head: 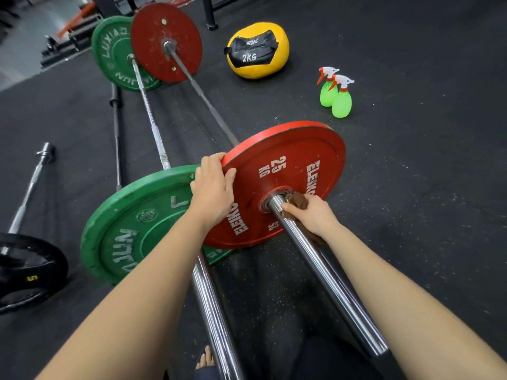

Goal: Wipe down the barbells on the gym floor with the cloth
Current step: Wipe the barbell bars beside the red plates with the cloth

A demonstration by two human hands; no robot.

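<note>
Left hand (212, 185) grips red plate (288, 165) | right hand (315, 215) clasps cloth (297, 200) on sleeve (329, 283) | 2 spray bottles (341, 102)

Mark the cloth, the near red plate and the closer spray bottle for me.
cloth (297, 201): head view, on its brown fold that shows.
near red plate (296, 149): head view, on the bare upper face.
closer spray bottle (341, 104): head view, on the green body.
</note>
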